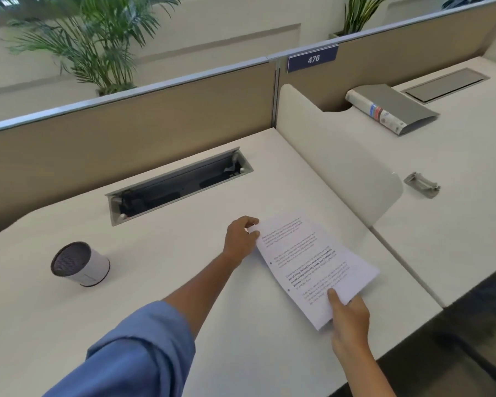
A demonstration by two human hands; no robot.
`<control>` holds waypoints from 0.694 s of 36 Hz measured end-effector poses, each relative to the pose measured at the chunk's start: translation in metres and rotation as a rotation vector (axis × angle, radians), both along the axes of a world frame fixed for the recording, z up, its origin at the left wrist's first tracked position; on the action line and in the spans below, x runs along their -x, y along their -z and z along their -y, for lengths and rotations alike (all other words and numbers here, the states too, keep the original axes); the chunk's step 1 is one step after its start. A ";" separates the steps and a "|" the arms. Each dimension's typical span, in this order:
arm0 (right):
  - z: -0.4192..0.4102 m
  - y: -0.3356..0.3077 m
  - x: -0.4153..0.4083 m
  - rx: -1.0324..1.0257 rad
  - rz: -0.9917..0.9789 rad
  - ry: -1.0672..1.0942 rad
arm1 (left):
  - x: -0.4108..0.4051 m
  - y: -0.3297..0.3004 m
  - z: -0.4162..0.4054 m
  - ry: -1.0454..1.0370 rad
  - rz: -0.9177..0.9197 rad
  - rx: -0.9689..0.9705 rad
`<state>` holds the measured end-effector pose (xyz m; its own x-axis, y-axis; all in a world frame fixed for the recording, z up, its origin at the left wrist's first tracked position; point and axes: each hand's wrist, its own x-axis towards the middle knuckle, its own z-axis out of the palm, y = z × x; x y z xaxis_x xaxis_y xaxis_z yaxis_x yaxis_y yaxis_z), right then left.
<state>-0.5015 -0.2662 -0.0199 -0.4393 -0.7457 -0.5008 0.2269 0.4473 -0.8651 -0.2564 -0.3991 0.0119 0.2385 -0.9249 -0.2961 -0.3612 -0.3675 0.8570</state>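
Pinching the far corner of the papers (312,262) with the left grip (241,239), thumb and fingers curled round the edge. Clamping the near corner with the right grip (348,313), thumb pressed on top, fingers tucked beneath. Held printed side up, slightly fanned, low on the desk (212,310), nearer than the cable slot (178,184) and to its right.

Bright, even daylight fills the scene; the white desk (184,282) shows only soft shadows. Wide-angle distortion bends the edges. Print on the paper sheets (312,265) is slightly blurred.
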 end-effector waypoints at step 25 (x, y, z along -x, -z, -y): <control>-0.017 -0.011 0.007 -0.332 -0.399 -0.270 | 0.004 0.020 0.004 0.019 0.109 0.055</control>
<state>-0.5086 -0.2490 -0.0088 -0.4579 -0.6891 -0.5616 -0.2473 0.7055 -0.6641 -0.2603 -0.4027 -0.0082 0.2489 -0.9436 -0.2181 -0.4596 -0.3133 0.8310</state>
